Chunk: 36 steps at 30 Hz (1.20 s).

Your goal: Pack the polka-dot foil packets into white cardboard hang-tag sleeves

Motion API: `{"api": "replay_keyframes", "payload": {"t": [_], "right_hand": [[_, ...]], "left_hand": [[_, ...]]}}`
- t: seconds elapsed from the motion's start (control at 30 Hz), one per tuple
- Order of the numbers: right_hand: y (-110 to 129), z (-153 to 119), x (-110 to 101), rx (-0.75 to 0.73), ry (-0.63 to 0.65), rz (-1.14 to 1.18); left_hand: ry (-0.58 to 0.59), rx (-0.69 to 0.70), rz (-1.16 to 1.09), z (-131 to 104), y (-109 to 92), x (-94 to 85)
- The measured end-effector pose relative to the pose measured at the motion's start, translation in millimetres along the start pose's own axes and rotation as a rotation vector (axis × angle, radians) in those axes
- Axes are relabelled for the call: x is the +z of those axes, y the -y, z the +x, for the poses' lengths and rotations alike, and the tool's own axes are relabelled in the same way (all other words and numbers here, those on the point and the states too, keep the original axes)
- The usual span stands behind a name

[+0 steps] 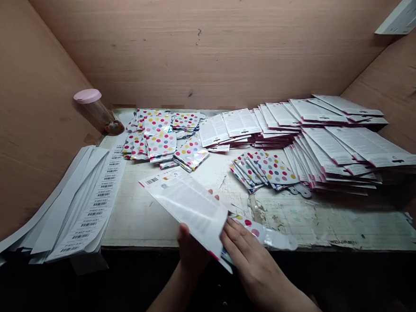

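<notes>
A white printed packet [190, 202] with a barcode at its upper left is tilted above the table's front edge. My left hand [193, 247] grips it from below, thumb on its near edge and fingertips showing beyond its far edge. At the packet's open-looking right end, my right hand [249, 257] has its fingers pressed together on a polka-dot item [252, 226], whose pale rounded tab sticks out to the right. Part of this item is hidden by the packet and the right hand.
Polka-dot packs [160, 145] lie at the back left, more [266, 168] at centre right. White packets [364, 147] are piled on the right. Barcode sheets [94, 211] lie left, near a pink-lidded bottle [96, 111]. Wooden walls [193, 47] enclose the table [134, 218].
</notes>
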State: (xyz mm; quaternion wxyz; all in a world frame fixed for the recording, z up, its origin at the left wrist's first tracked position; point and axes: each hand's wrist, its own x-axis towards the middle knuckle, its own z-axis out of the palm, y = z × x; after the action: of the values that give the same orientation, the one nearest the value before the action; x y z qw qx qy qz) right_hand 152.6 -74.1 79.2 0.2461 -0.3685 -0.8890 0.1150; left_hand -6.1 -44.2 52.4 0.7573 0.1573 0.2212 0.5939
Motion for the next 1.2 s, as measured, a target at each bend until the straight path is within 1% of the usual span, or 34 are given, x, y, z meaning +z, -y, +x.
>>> {"api": "replay_keyframes", "payload": {"t": [0.07, 0.1, 0.17, 0.23, 0.27, 0.33, 0.37, 0.4, 0.43, 0.5, 0.53, 0.63, 0.73, 0.83, 0.9, 1.03, 1.1, 1.17, 1.2], "right_hand": [[3.8, 12.8, 15.4, 0.031, -0.041, 0.088], [6.2, 20.2, 21.8, 0.041, -0.053, 0.153], [10.9, 31.4, 29.0, 0.074, -0.060, 0.316], [14.3, 33.0, 28.4, 0.124, -0.084, 0.471], [15.5, 29.8, 25.9, 0.133, -0.110, 0.511], [16.4, 18.3, 19.1, 0.120, -0.157, 0.468], [16.2, 12.1, 15.8, 0.104, -0.156, 0.418], [15.4, 7.0, 13.1, 0.092, -0.122, 0.381], [14.1, 4.0, 11.5, 0.093, -0.056, 0.377], [10.3, 5.8, 12.1, 0.131, 0.088, 0.467], [8.1, 10.1, 14.1, 0.152, 0.129, 0.536], [4.1, 28.1, 21.7, 0.173, 0.152, 0.642], [9.5, 35.5, 20.7, 0.173, 0.160, 0.542], [17.8, 29.7, 12.8, 0.238, 0.155, 0.418], [18.0, 27.8, 11.0, 0.224, 0.161, 0.408], [9.4, 36.5, 17.7, 0.148, 0.165, 0.416], [8.1, 36.1, 18.8, 0.151, 0.165, 0.374], [9.2, 26.1, 15.7, 0.129, 0.150, 0.301], [9.2, 18.3, 13.2, 0.105, 0.122, 0.268]], "left_hand": [[0.000, -0.001, 0.028, -1.6, 12.1, -1.6], [-0.019, 0.001, 0.034, -2.0, 16.2, -2.7], [-0.070, 0.015, 0.023, -1.6, 18.3, -5.0], [-0.105, 0.025, 0.004, -0.2, 12.7, -6.9], [-0.116, 0.030, -0.002, 0.4, 8.5, -7.5], [-0.122, 0.023, -0.011, 0.9, 1.1, -8.0], [-0.123, 0.019, -0.014, 0.5, -0.7, -7.8], [-0.121, 0.023, -0.014, -0.2, -0.7, -7.2], [-0.113, 0.030, -0.011, -1.4, 1.3, -6.4], [-0.086, 0.040, -0.002, -4.4, 9.7, -3.9], [-0.078, 0.036, 0.004, -5.9, 14.8, -2.4], [-0.087, -0.032, 0.006, -8.0, 24.6, 0.6], [-0.136, -0.041, -0.020, -5.9, 19.8, -2.3], [-0.140, -0.020, -0.025, -6.2, 12.8, -7.3], [-0.117, -0.050, -0.003, -10.4, 15.4, -8.2], [-0.111, -0.140, 0.059, -17.8, 28.8, -6.3], [-0.160, -0.120, 0.057, -14.1, 28.2, -8.6], [-0.258, -0.071, 0.061, -4.4, 20.3, -15.2], [-0.320, -0.048, 0.085, 1.7, 14.8, -19.7]]}}
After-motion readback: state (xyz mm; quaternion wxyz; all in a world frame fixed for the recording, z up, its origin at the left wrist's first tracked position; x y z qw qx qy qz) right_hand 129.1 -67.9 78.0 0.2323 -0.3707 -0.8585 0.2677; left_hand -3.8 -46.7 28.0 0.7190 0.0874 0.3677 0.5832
